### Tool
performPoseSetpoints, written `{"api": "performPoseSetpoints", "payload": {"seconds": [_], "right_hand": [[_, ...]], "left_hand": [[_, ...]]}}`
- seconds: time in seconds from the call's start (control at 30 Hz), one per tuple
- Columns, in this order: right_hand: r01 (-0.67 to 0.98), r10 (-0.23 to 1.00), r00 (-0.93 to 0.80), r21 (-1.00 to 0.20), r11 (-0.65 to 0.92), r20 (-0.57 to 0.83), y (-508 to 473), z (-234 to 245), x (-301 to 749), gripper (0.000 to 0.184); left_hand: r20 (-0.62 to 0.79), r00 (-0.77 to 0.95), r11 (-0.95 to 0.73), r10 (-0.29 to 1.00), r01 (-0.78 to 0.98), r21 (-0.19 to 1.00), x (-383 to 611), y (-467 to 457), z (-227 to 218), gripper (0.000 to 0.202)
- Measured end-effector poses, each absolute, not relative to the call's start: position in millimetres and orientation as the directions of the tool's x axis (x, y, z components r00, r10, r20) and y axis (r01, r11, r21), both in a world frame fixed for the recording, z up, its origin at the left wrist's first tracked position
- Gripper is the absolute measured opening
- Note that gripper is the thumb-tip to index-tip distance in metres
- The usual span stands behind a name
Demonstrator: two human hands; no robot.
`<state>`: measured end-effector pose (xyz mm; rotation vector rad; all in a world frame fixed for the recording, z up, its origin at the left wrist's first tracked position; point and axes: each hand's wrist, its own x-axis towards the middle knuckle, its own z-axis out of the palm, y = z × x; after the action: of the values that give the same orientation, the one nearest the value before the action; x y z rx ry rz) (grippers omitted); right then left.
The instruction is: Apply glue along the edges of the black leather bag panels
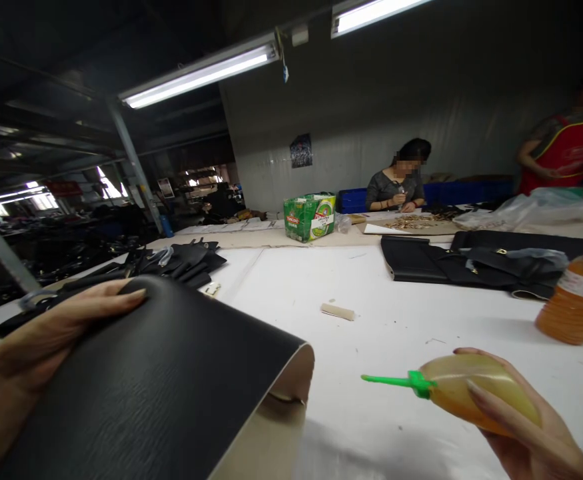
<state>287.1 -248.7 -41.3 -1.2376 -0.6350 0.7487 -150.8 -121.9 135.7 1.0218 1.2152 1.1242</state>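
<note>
My left hand (pixel 66 327) grips a folded black leather panel (pixel 171 360) by its upper left part, thumb on top. The panel curves over, and its beige inner side shows at the right end. In my right hand (pixel 536 427) is a soft squeeze bottle (pixel 476 387) with amber liquid inside. Its green nozzle points left, toward the panel but apart from it. Below both lies the white tabletop (pixel 361 427). A small beige strip (pixel 338 311) rests on the table between my hands, farther back.
A large bottle of orange liquid (pixel 578 293) stands at the right. Black leather pieces lie at back right (pixel 421 260) and left (pixel 186 263). A green carton (pixel 310 217) stands farther back. One person (pixel 396 187) sits across the table; another in a red apron (pixel 571 153) stands at right.
</note>
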Motion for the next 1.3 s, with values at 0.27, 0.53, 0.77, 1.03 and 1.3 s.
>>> {"api": "performPoseSetpoints", "payload": {"seconds": [0.27,0.53,0.77,1.03,1.3], "right_hand": [[-0.088,0.817,0.576,-0.991,0.098,0.029,-264,-51,267,0.062],[0.127,0.776,0.604,-0.983,0.132,0.182,-252,-60,284,0.055],[0.291,0.780,0.517,-0.929,0.228,0.353,-180,-59,295,0.050],[0.393,0.790,0.461,-0.891,0.228,0.405,-115,-83,302,0.053],[0.413,0.792,0.472,-0.891,0.190,0.388,-99,-96,310,0.053]], "left_hand": [[-0.376,0.517,0.435,0.769,0.009,0.901,-75,-60,48,0.029],[-0.394,0.459,0.455,0.796,-0.026,0.890,-75,-44,19,0.043],[-0.430,0.460,0.490,0.777,-0.014,0.872,-74,-36,8,0.040],[-0.470,0.455,0.526,0.756,0.006,0.851,-64,-16,-12,0.050],[-0.489,0.488,0.541,0.723,0.040,0.840,-61,-15,-3,0.056]]}}
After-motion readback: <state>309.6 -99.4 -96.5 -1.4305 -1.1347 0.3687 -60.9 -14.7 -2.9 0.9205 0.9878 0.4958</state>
